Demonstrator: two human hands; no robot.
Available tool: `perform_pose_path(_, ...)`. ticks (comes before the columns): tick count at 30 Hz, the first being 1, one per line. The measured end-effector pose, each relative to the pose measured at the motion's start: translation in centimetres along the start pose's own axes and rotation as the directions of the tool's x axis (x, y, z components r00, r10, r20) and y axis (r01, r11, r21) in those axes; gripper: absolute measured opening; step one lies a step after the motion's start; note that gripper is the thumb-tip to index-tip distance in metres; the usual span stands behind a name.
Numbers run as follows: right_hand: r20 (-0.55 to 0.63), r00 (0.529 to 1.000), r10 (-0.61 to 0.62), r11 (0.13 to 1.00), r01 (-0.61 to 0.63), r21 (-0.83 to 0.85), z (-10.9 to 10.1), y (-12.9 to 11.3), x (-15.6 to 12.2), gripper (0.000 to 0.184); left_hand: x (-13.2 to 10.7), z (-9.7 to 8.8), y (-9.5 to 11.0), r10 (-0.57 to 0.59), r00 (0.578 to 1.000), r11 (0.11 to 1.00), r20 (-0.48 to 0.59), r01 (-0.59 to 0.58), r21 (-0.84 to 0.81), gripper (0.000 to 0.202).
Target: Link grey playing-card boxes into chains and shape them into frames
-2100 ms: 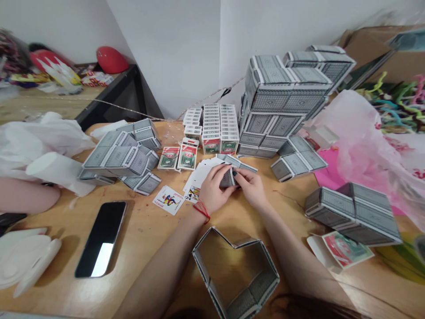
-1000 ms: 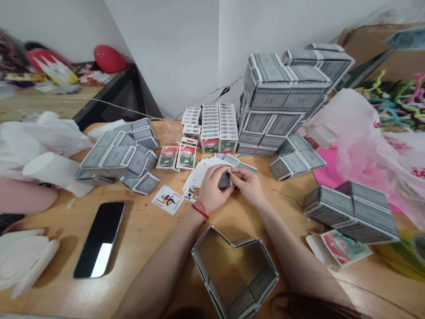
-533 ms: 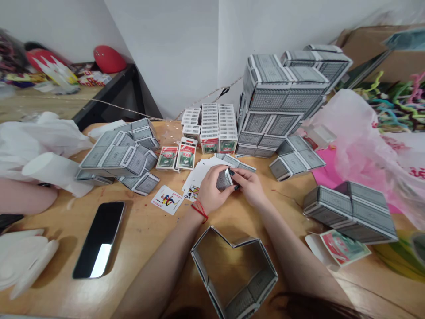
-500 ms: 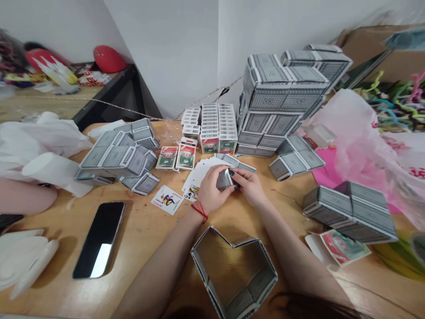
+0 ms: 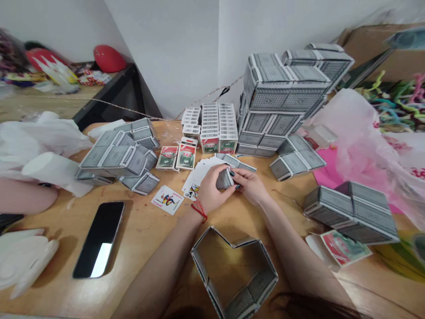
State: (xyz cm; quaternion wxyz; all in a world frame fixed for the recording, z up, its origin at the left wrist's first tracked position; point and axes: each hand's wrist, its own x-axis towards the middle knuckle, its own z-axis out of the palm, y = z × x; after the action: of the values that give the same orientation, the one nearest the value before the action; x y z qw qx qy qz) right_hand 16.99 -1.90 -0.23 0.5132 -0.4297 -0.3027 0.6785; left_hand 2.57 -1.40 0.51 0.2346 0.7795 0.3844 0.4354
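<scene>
Between my two hands is a playing card with its grey patterned back showing; whether it is one card or more I cannot tell. My left hand, with a red string at the wrist, curls around its left side. The fingers of my right hand are closed on its right edge. Loose white-faced playing cards lie fanned out just beyond my left hand, and a joker card lies to their left. Below my hands, between my forearms, stands a heart-shaped frame made of cards.
Boxed card decks stand in rows at the back. A tall card-block structure rises behind my right hand. More card blocks sit left, others right. A phone and an open card box lie on the table.
Almost nothing differs. Both hands stay in the same place around the card, with a slight shift of the fingers.
</scene>
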Motion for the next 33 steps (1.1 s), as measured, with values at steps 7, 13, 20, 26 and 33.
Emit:
perform_pose_path(7,0.03,0.998,0.063,0.995,-0.065,0.075,0.01,-0.22,-0.27,0.027,0.07,0.0,0.11,-0.001,1.0,1.0,-0.024,0.002,0.027,0.047)
perform_pose_path(13,0.054,0.994,0.091,0.988,-0.097,0.122,-0.03,-0.21,-0.28,0.028,-0.03,0.02,0.0,0.011,0.999,0.999,-0.045,-0.009,0.03,0.047)
perform_pose_path(20,0.035,0.995,0.09,0.992,-0.093,0.087,-0.02,-0.27,-0.22,0.027,-0.06,0.06,0.05,0.015,0.999,0.999,-0.038,-0.014,0.029,0.046)
perform_pose_path(26,0.004,0.999,0.039,0.999,-0.039,-0.009,-0.01,-0.31,-0.24,0.025,-0.15,0.16,-0.06,0.02,0.999,0.999,-0.028,-0.019,0.026,0.047)
perform_pose_path(33,-0.004,0.999,-0.046,0.992,0.046,-0.12,0.41,-0.54,-0.54,0.021,-0.16,0.12,-0.06,0.026,0.999,0.999,-0.023,-0.025,0.022,0.047)
